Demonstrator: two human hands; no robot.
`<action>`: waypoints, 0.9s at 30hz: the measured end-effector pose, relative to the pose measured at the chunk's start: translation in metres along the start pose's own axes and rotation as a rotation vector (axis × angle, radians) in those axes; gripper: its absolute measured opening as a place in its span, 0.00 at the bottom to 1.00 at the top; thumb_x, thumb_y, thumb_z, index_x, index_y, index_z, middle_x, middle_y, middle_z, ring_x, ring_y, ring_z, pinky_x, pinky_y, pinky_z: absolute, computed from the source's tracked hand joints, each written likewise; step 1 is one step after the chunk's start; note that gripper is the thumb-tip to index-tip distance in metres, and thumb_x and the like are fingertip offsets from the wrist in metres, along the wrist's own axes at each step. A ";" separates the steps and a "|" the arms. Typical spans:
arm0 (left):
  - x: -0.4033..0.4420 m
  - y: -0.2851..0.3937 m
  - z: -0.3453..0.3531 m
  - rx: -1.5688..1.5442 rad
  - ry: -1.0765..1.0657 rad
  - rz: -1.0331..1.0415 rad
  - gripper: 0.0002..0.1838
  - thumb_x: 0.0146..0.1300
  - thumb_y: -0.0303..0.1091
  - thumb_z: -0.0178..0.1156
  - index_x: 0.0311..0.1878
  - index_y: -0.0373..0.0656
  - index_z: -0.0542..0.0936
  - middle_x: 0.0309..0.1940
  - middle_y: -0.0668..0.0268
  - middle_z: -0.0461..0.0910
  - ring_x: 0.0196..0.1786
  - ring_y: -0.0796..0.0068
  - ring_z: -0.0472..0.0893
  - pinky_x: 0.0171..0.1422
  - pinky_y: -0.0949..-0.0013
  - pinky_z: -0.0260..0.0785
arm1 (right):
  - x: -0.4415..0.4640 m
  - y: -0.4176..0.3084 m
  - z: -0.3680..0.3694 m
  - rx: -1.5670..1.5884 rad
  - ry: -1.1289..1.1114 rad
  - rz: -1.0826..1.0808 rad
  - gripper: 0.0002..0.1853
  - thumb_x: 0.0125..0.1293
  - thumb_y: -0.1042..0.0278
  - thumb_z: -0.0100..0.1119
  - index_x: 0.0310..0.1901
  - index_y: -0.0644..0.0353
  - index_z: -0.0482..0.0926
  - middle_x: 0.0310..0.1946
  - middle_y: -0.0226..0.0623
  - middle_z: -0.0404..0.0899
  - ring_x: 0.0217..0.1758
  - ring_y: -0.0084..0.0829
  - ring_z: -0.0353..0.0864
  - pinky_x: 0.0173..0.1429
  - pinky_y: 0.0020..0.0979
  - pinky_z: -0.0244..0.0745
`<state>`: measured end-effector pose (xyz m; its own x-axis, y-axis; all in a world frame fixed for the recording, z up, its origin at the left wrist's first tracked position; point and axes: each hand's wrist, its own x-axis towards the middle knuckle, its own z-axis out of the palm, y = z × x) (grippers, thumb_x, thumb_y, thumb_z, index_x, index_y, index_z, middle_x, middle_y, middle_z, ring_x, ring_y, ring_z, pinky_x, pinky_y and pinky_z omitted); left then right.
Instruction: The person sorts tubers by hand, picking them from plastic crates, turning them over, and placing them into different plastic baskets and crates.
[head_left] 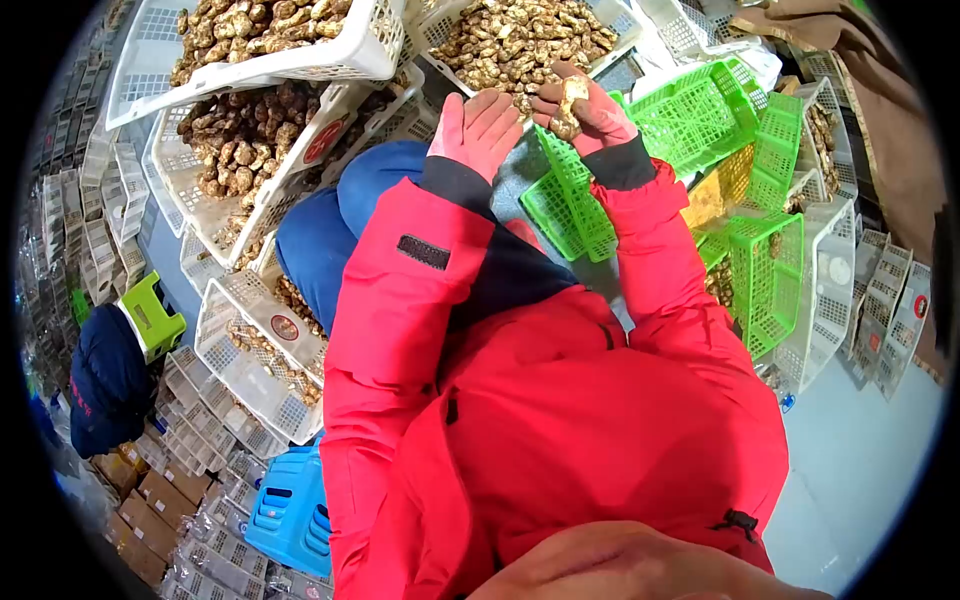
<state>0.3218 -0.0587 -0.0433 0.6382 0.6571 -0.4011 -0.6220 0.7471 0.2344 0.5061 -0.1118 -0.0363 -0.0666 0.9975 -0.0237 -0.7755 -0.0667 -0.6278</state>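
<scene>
My right hand [603, 118], in a pink glove with dark-stained fingers, is closed round a pale brown mushroom [568, 108]. Beside it, my left hand [477, 128] wears a matching glove. It holds nothing, and its fingers are stretched out with the palm side showing. Just beyond both hands lies a heap of brown mushrooms [515, 45] in a white crate. A bright green basket [700, 115] stands right of my right hand, and another green basket [572, 205] is below it, near my knees.
Stacked white crates [375, 45] of mushrooms rise at upper left. More green baskets [765, 270] and a yellow basket [722, 190] stand to the right. A blue plastic stool [290, 510] is at lower left, near cardboard boxes [165, 500]. Brown cloth [870, 110] hangs at upper right.
</scene>
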 end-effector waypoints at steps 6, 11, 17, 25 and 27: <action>0.003 -0.002 -0.005 0.025 0.051 -0.007 0.29 0.61 0.51 0.46 0.56 0.35 0.63 0.56 0.52 0.64 0.57 0.58 0.67 0.60 0.56 0.61 | -0.008 0.013 -0.022 -0.032 0.034 0.130 0.27 0.59 0.68 0.49 0.59 0.69 0.55 0.48 0.46 0.69 0.51 0.35 0.71 0.55 0.35 0.66; 0.003 -0.010 -0.005 0.210 0.221 -0.096 0.24 0.64 0.47 0.43 0.54 0.36 0.65 0.51 0.55 0.70 0.53 0.64 0.71 0.57 0.56 0.64 | -0.005 0.014 0.001 -0.305 0.186 0.206 0.27 0.60 0.69 0.48 0.60 0.67 0.55 0.48 0.43 0.70 0.48 0.30 0.73 0.49 0.27 0.68; 0.004 -0.012 -0.002 0.040 -0.144 -0.134 0.21 0.66 0.42 0.40 0.55 0.36 0.62 0.53 0.53 0.67 0.54 0.58 0.70 0.59 0.56 0.62 | 0.004 0.016 0.052 -0.949 0.281 -0.075 0.23 0.54 0.72 0.53 0.53 0.67 0.67 0.42 0.37 0.74 0.45 0.25 0.73 0.50 0.22 0.66; -0.070 0.051 0.026 0.052 -0.237 0.044 0.24 0.61 0.42 0.50 0.56 0.38 0.60 0.58 0.56 0.60 0.60 0.56 0.61 0.61 0.50 0.55 | -0.027 -0.011 -0.053 -0.531 0.404 0.113 0.19 0.61 0.68 0.48 0.53 0.66 0.67 0.41 0.38 0.77 0.41 0.23 0.75 0.44 0.21 0.70; -0.124 0.094 0.040 0.161 -0.060 0.250 0.25 0.59 0.41 0.52 0.56 0.40 0.60 0.56 0.62 0.61 0.57 0.61 0.62 0.60 0.55 0.55 | -0.031 0.001 -0.073 -0.501 0.570 0.207 0.19 0.61 0.69 0.49 0.54 0.64 0.67 0.39 0.38 0.77 0.37 0.24 0.77 0.39 0.21 0.72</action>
<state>0.2025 -0.0656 0.0644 0.5032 0.8236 -0.2617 -0.6863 0.5649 0.4581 0.5533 -0.1415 -0.0935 0.2582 0.8332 -0.4889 -0.3984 -0.3692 -0.8396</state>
